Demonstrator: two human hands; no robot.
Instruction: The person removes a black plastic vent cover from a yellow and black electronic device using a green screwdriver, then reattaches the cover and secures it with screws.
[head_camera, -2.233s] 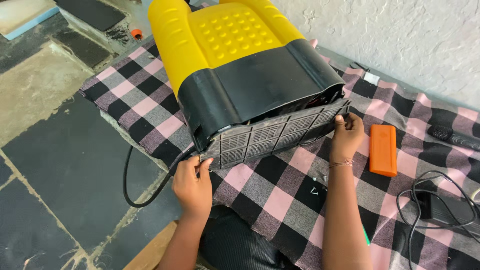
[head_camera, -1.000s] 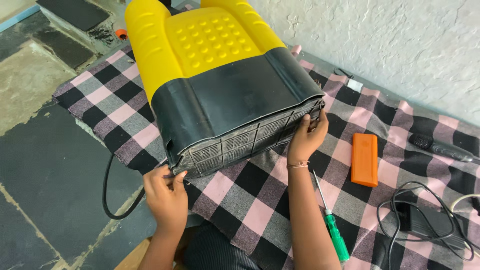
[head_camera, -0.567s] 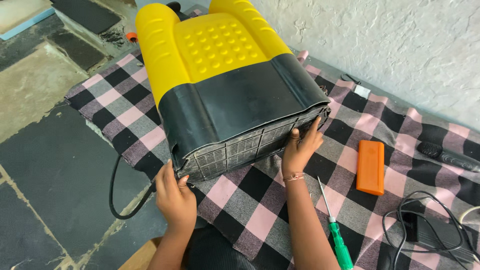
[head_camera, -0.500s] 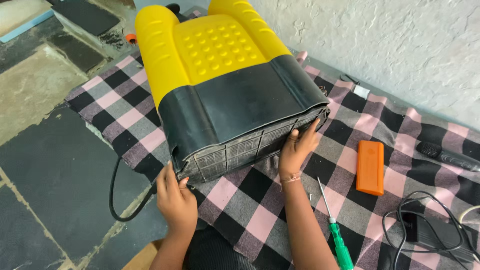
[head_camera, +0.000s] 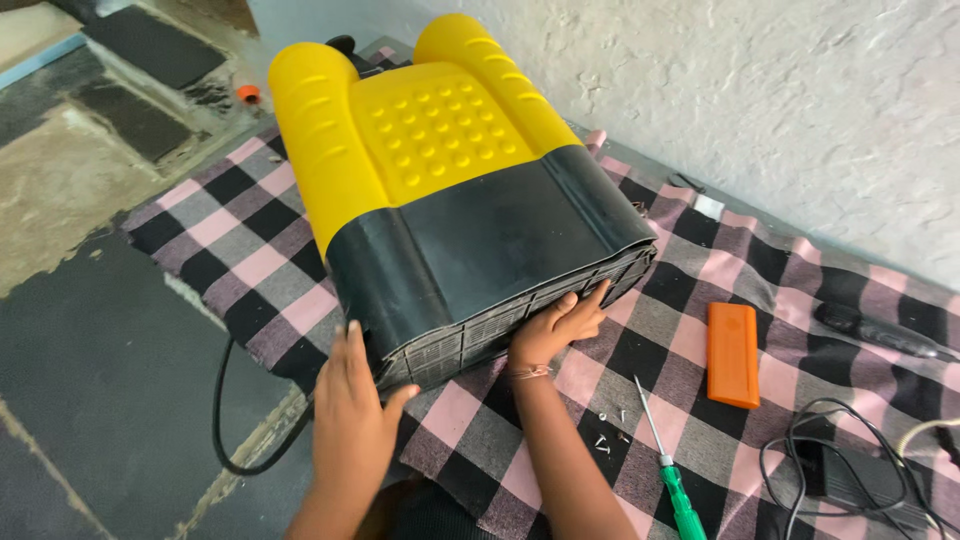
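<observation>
Nearest to us, our left hand lies flat and open against the lower left corner of the yellow and black sprayer tank, fingers spread over the black shell and closing on nothing, apparently to steady that side. Our right hand is loosely curled, its fingertips pressed on the gridded base panel along the tank's near edge; it pushes rather than grips, probably keeping the panel seated against the body. The tank lies on its back so that its base faces us. Just beside our right forearm a few small screws lie loose on the cloth, and a green-handled screwdriver rests next to them, within easy reach. Farther right sit an orange rectangular block and a tangle of black cable. Another black cord loops off the left side onto the floor. Everything rests on a pink, grey and black checked cloth spread over dark stone floor slabs, with a rough white plastered wall beyond.
</observation>
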